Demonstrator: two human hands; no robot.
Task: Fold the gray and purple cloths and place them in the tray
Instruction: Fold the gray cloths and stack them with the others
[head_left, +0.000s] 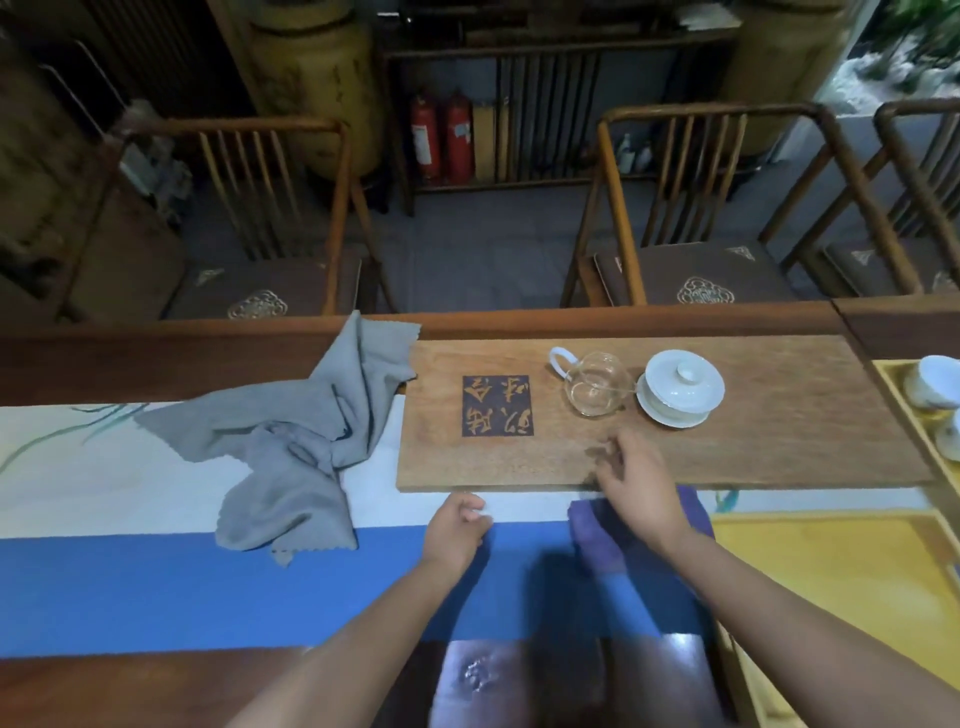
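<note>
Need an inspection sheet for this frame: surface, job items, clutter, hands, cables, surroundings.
Surface: table runner, white and blue, on a dark wood table.
Job's things: gray cloth crumpled and unfolded, left of the wooden board; purple cloth partly hidden under the right arm, fold state unclear; yellow tray at right holds no cloth.
Clutter: glass pitcher and white lidded cup on the board; more cups at the right edge.
Hands: left hand loosely curled, holding nothing; right hand over the board's near edge, holding nothing.
Cables: nothing seen.
Surroundings: wooden chairs, two red fire extinguishers.
</note>
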